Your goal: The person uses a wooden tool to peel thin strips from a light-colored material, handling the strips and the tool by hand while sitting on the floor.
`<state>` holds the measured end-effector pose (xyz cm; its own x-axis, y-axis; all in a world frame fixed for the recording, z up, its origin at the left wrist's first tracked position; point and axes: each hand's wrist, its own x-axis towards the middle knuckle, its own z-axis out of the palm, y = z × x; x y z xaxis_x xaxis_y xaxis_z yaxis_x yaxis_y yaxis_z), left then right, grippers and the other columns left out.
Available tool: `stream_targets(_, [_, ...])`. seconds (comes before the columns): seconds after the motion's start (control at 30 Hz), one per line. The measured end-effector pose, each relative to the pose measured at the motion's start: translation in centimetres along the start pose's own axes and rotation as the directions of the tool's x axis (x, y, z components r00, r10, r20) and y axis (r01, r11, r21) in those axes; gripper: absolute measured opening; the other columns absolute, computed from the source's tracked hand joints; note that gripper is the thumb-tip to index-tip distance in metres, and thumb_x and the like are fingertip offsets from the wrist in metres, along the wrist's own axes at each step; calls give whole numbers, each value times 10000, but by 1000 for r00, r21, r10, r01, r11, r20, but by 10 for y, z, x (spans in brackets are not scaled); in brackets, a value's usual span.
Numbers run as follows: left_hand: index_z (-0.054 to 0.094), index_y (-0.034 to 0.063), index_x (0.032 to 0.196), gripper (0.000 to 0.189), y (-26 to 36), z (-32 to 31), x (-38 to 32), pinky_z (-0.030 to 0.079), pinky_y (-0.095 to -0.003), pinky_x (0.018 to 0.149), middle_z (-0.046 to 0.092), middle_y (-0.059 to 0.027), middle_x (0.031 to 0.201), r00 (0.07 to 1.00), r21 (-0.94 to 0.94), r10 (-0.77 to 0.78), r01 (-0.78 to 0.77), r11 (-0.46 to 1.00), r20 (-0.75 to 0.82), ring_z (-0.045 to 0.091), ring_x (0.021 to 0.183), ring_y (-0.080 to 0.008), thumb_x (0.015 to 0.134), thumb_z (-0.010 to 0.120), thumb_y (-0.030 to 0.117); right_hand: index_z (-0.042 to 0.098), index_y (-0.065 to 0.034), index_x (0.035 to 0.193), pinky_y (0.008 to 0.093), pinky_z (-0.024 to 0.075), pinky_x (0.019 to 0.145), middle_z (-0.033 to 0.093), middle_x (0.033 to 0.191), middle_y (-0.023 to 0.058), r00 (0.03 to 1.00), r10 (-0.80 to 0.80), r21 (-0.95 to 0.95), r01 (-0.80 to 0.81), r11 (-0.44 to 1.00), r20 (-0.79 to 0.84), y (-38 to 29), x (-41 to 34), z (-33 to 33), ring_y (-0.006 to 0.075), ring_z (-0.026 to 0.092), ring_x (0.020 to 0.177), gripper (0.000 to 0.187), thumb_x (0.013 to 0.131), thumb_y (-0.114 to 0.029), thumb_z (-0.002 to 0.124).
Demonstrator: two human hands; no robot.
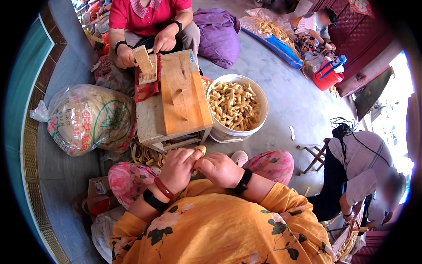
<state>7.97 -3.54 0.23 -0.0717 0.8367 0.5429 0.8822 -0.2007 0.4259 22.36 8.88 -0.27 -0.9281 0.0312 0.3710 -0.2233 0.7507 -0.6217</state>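
Note:
My left hand (177, 169) and my right hand (218, 169) meet in front of my lap. Between their fingers is a small tan strip piece (201, 150), looped or folded at its upper end; its lower part is mostly hidden by the fingers. Just beyond my hands stands a low wooden worktable (151, 127). On its right side lies a wooden board (194, 122) with a slot and a peg-like bit of wood. A white bucket (264, 109) to the right holds many short, twisted tan pieces (234, 105).
Across the worktable, a person in a red shirt (150, 19) handles a wooden block (142, 58). A clear plastic sack (94, 120) bearing writing stands left; loose strips (146, 155) lie below the table. A purple sack (217, 38), red cooler (328, 77) and folding stool (313, 158) occupy the floor.

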Motion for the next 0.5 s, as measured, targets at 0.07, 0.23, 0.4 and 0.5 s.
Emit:
stream_targets(0.07, [576,49,1110,294,0,8,-7,478,-352,745,630,-115,964,958,-214,-115,174,961,262,607,798,-272,817,557,47,533,-62,982,367,487,674,580,745,76,989,-139,-251,124,960,-43,-1,-2,-3,272,598,728,223,776,-142,563])
stream_targets(0.23, [538,60,1061,138,-10,12,-28,450,-254,674,563,-25,853,551,-561,-203,828,13,809,559,691,-134,940,509,119,554,-55,951,326,488,641,589,754,84,994,-23,-64,16,998,-109,-5,-5,-1,247,593,686,138,816,-77,578])
stream_targets(0.4, [489,74,1044,205,1,16,-17,452,-294,698,577,-85,901,823,-708,-312,568,420,475,586,800,-185,866,589,63,589,-48,901,195,402,476,630,759,14,711,655,876,-457,156,255,22,-14,9,55,523,552,91,922,-136,579])
stream_targets(0.5, [516,59,1035,332,7,13,-9,467,-391,721,597,-139,891,973,-281,-83,144,949,217,595,819,-323,746,673,16,594,-54,902,166,390,479,591,718,-7,705,454,836,-500,-226,545,41,-20,10,44,504,549,82,911,-135,590])
